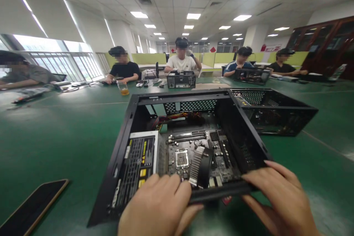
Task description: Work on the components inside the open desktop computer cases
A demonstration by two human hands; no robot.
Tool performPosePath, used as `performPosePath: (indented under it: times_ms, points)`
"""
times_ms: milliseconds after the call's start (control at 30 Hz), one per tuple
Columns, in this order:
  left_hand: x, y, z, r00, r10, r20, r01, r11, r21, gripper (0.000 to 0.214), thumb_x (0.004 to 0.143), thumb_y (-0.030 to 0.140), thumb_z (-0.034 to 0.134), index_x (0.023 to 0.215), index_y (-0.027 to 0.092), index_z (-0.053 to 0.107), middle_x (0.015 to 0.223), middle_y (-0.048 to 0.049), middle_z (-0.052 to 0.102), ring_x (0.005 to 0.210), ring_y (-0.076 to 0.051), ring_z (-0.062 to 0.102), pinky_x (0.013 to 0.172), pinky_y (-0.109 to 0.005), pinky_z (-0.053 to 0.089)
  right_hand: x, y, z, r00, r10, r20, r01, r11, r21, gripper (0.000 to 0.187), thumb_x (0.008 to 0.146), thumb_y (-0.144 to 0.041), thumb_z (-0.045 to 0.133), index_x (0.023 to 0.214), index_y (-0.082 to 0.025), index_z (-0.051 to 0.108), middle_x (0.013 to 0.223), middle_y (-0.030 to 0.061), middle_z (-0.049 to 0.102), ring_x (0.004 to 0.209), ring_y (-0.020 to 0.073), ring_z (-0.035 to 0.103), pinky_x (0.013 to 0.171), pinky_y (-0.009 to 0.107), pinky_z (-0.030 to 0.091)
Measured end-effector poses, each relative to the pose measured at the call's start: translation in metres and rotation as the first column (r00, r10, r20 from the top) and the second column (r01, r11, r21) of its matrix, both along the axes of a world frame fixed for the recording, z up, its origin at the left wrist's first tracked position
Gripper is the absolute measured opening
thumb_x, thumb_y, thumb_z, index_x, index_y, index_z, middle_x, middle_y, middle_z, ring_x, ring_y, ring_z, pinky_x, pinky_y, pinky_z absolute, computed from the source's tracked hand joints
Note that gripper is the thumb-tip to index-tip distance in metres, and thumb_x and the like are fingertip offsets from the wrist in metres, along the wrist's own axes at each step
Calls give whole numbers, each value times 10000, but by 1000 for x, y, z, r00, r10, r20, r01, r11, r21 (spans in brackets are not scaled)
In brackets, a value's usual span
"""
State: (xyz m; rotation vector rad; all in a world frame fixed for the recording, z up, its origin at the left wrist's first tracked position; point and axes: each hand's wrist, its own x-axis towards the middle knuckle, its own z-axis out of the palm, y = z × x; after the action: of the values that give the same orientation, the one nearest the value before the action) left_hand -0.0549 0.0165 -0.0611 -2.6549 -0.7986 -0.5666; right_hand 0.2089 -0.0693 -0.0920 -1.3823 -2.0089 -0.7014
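An open black computer case point(250, 132) lies on its side in front of me. My left hand point(159, 204) is closed over its near edge, fingers curled inside and thumb below. At the near right corner, my right hand point(279, 195) grips the same edge between fingers and thumb. Inside are a power supply point(141, 155) at the left and a motherboard point(173, 173) with a bare CPU socket point(181, 158). A finned cooler with a black shroud point(204, 167) rests tilted on the board beside the socket. Coloured cables point(179, 116) bunch along the far wall.
A phone point(35, 204) lies at the left on the green table point(69, 132). Behind my case to the right stands another black case point(284, 116). A cup with amber liquid point(123, 87) is farther back. Several people sit across the table, two with computer cases before them.
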Motion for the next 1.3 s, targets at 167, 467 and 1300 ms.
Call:
performPosePath:
  times_ms: [167, 467, 1300]
  points:
    - [9, 36, 21, 995, 67, -67, -76, 987, -139, 360, 854, 557, 440, 758, 227, 550, 682, -11, 604, 590, -184, 538, 518, -292, 324, 1, 35, 19, 996, -54, -67, 51, 997, -52, 227, 789, -326, 637, 981, -216, 583, 873, 15, 672, 794, 166, 600, 905, 382, 368]
    - [30, 100, 69, 992, 124, 12, -117, 960, -255, 553, 770, 712, 417, 683, 198, 601, 629, -30, 598, 587, -158, 516, 520, -269, 265, -15, 36, 36, 963, 169, -208, -136, 977, 165, 213, 741, -150, 628, 944, -203, 593, 848, 41, 627, 825, 189, 560, 781, 366, 424]
    - [49, 135, 83, 997, -3, -74, -11, 981, -196, 547, 844, 633, 370, 669, 179, 619, 598, -34, 572, 523, -125, 447, 502, -265, 211, -126, 110, -36, 905, 299, 301, 158, 420, -894, 267, 703, -292, 641, 913, -133, 685, 835, 134, 693, 747, 262, 661, 621, 352, 524]
